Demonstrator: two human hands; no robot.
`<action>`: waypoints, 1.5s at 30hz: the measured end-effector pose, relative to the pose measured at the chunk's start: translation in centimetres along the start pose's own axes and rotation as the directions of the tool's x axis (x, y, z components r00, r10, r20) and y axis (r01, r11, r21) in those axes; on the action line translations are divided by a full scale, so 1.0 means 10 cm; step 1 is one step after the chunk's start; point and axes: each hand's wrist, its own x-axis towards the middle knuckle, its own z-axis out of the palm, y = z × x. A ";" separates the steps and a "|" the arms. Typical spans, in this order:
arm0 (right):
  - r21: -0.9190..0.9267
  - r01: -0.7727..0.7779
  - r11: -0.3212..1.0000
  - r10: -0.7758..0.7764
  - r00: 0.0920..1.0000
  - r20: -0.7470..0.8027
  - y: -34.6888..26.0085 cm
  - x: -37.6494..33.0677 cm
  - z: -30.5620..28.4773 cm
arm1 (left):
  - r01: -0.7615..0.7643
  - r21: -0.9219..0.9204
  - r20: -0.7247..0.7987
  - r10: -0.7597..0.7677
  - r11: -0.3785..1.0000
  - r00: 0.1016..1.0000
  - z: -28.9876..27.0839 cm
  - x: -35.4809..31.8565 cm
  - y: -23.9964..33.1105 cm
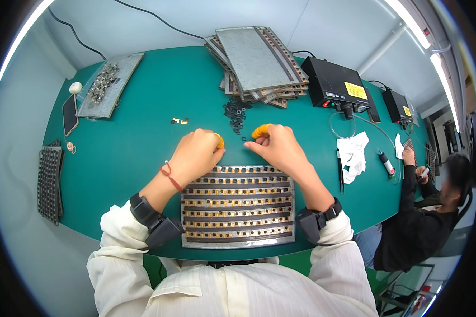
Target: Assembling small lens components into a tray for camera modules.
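My left hand (198, 151) is curled above the far left edge of a metal tray (238, 244), an orange finger cot on a finger. Its thumb and finger lie close together, and whatever is between them is hidden. My right hand (280, 148), also with an orange finger cot, hovers past the tray's far right edge. Its thumb and index finger are apart, beside a loose small black square piece (243, 138). Beyond lies a pile of such black squares (237, 113). Rows of small gold-and-black parts (238, 202) sit on the tray between dark strips.
Stacked metal trays (251, 58) stand at the back, beside a black control box (335, 84). Tweezers (340, 169), white tissue (354, 153) and a small bottle (387, 165) lie right. At left are a phone (70, 114) and dark trays (49, 182). A co-worker (422, 222) sits right.
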 end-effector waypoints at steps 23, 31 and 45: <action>-0.020 -0.013 1.000 0.013 1.000 -0.027 -0.03 -0.13 -0.10 | -0.070 0.078 -0.133 0.080 0.994 0.988 0.07 -0.09 -0.14; 0.076 0.046 0.996 -0.049 0.998 0.033 -0.03 -0.11 0.11 | -0.028 0.006 -0.186 0.029 1.000 0.982 0.05 -0.14 -0.21; -0.035 0.173 0.984 -0.174 0.985 -0.014 -0.05 -0.27 0.11 | -0.140 -0.099 0.046 0.145 0.985 0.988 -0.22 -0.76 -0.11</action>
